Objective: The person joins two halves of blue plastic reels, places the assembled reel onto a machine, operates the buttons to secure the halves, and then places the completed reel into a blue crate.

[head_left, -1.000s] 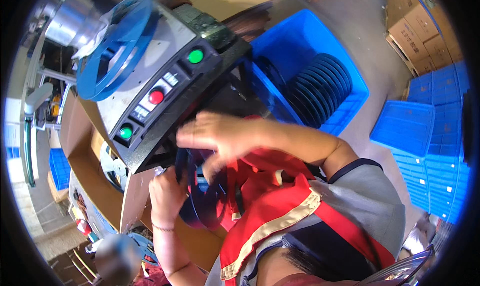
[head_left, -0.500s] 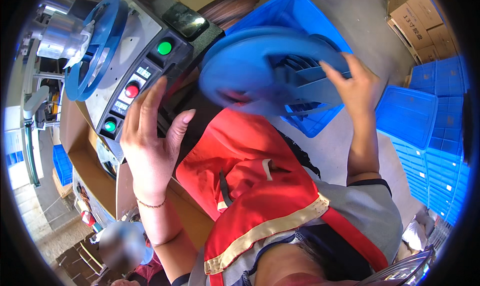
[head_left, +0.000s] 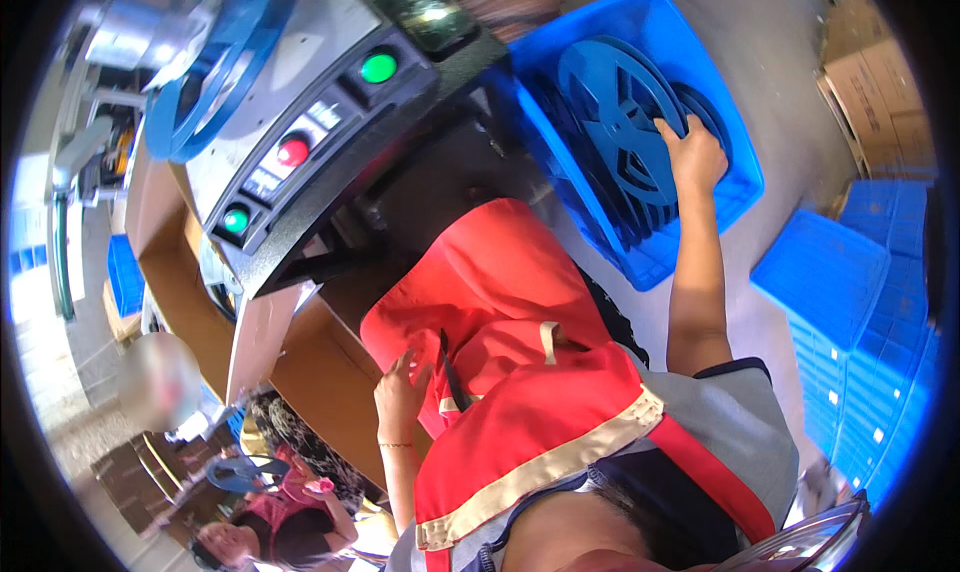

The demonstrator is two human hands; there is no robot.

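My right hand (head_left: 697,157) is closed on the edge of a blue plastic reel (head_left: 607,129), thumb and fingers pinching its rim. That reel stands tilted inside a blue plastic bin (head_left: 738,204), among several similar reels that partly hide one another. In front of the red apron (head_left: 500,262) hangs my left hand (head_left: 402,392); its fingers are slightly bent and apart, with nothing seen in them. Another blue reel (head_left: 165,122) sits by the metal spindle (head_left: 130,34) of the machine at the upper left.
A control panel (head_left: 320,137) with green and red buttons lies ahead to the left, with a phone (head_left: 428,14) beyond it. Open cardboard boxes (head_left: 330,387) stand below it. Blue crates (head_left: 840,302) are stacked at the right. A co-worker (head_left: 285,517) holds a reel at lower left.
My right hand has carried the blue reel from over my lap into the bin. My left hand has dropped from beside the control panel to the apron.
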